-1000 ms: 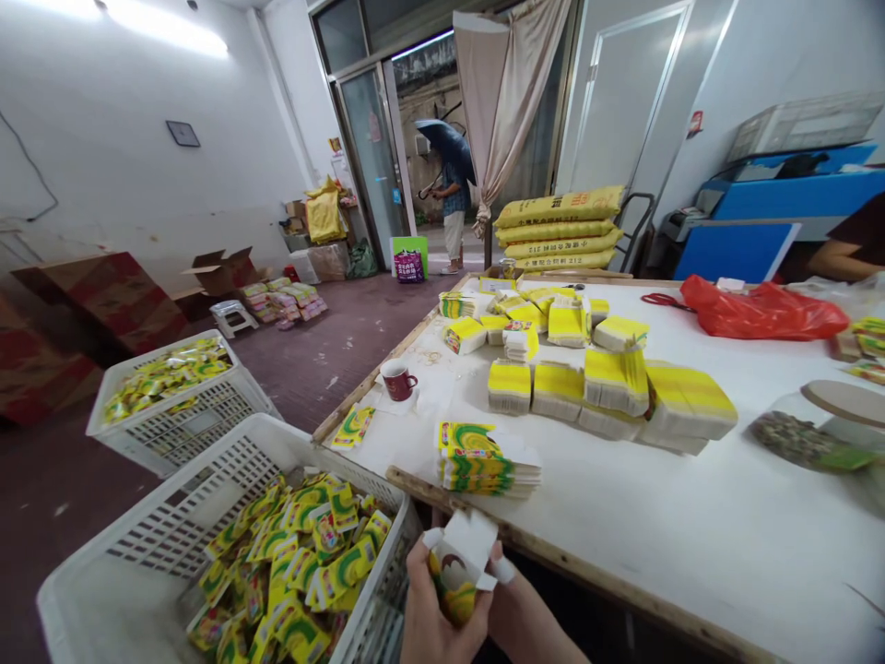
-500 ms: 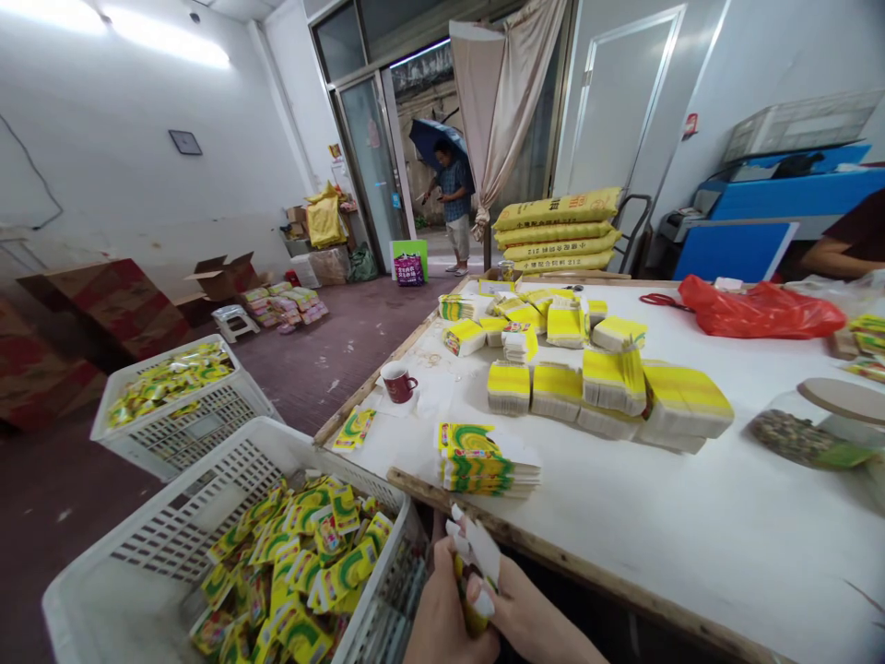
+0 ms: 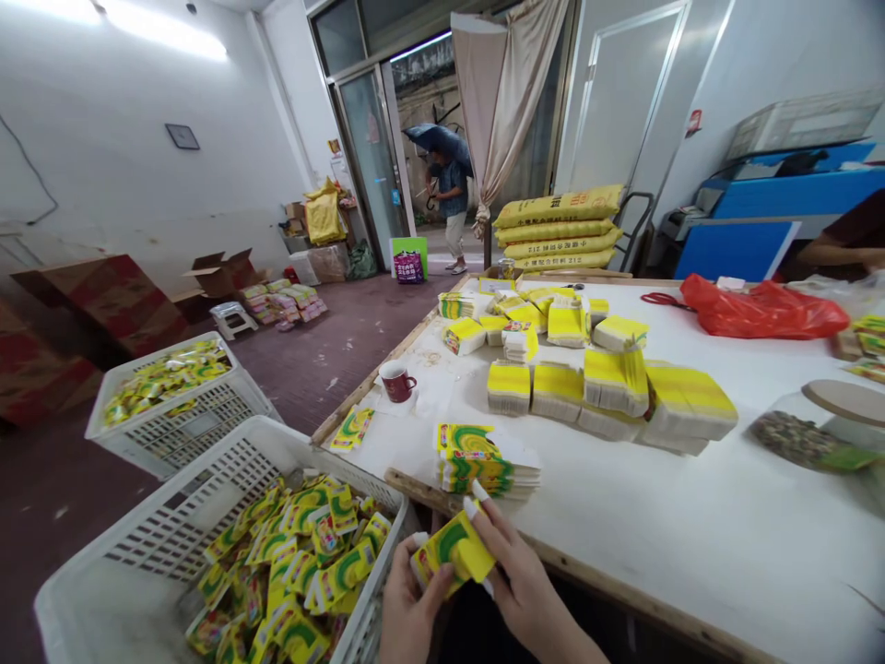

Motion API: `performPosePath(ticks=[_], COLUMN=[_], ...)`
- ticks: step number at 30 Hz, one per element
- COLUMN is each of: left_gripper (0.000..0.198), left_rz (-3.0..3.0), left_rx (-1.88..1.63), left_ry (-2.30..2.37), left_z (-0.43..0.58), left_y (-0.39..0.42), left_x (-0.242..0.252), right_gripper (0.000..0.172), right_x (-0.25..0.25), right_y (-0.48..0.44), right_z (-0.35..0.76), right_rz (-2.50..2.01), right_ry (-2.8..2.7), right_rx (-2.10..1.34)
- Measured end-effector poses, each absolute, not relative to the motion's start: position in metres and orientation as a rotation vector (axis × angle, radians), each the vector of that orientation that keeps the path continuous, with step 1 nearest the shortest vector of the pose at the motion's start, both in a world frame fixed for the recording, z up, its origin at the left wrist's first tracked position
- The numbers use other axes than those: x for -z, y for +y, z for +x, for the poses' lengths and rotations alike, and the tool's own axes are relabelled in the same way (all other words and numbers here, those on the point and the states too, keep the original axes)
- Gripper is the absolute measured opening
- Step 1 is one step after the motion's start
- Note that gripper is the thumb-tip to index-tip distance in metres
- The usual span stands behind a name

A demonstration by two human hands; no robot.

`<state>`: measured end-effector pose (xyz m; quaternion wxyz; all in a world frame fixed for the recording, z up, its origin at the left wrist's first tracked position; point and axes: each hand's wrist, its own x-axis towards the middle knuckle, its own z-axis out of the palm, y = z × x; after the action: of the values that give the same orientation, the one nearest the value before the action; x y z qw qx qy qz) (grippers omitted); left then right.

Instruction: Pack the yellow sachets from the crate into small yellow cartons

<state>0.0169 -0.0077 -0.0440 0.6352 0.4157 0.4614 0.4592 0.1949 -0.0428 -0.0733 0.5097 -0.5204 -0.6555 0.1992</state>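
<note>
A yellow and green packet (image 3: 453, 551) is held between both hands, just off the table's front edge. My left hand (image 3: 413, 590) grips its left end, thumb on top. My right hand (image 3: 508, 563) has white-covered fingertips and holds the packet's right side. Right behind them on the white table (image 3: 622, 516) lies a fanned stack of green and yellow wrappers (image 3: 477, 456). To the left a white crate (image 3: 83, 581) holds many similar yellow-green packets (image 3: 297, 563).
Bundles of yellow-topped packaging (image 3: 557, 387) cover the table's middle. A red mug (image 3: 396, 380) stands near the left edge; a red bag (image 3: 767, 312) and a jar (image 3: 795, 433) lie right. Another crate (image 3: 200, 429) is at left. A person (image 3: 453, 198) with an umbrella stands at the doorway.
Both hands have moved up slightly, and the packet now lies flatter, its printed face showing. The person at the doorway has bent forward and the umbrella has tilted.
</note>
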Motion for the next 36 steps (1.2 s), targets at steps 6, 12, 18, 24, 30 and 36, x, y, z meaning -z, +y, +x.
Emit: performPosePath(ticks=[6,12,18,24,30,36], left_gripper=[0.066,0.071,0.07,0.063,0.059,0.058], left_rz=[0.828,0.808,0.832,0.785,0.756,0.733], left_rx=[-1.121,-1.124,-1.147,-1.139,-1.073,-1.059], left_ry=[1.083,1.082,1.095,1.015,1.055,1.025], left_z=[0.018,0.026,0.026,0.033,0.033,0.03], left_y=[-0.008,-0.008,-0.008,-0.009,-0.008,-0.008], left_x=[0.04,0.041,0.043,0.035,0.027,0.025], right_gripper=[0.039,0.032,0.032,0.053,0.042,0.024], right_x=[0.043,0.045,0.056,0.058,0.05,0.02], right_y=[-0.045,-0.043,-0.04,-0.041,-0.045,-0.049], right_z=[0.206,0.207,0.204,0.209,0.213,0.221], right_rz=[-1.293,-1.331,-1.317,-1.305,-1.331,-1.246], right_ry=[-1.728,-1.643,-1.631,-1.672,-1.702,-1.734], right_rx=[-0.705,-0.833,-0.772,-0.791,-0.789,-0.804])
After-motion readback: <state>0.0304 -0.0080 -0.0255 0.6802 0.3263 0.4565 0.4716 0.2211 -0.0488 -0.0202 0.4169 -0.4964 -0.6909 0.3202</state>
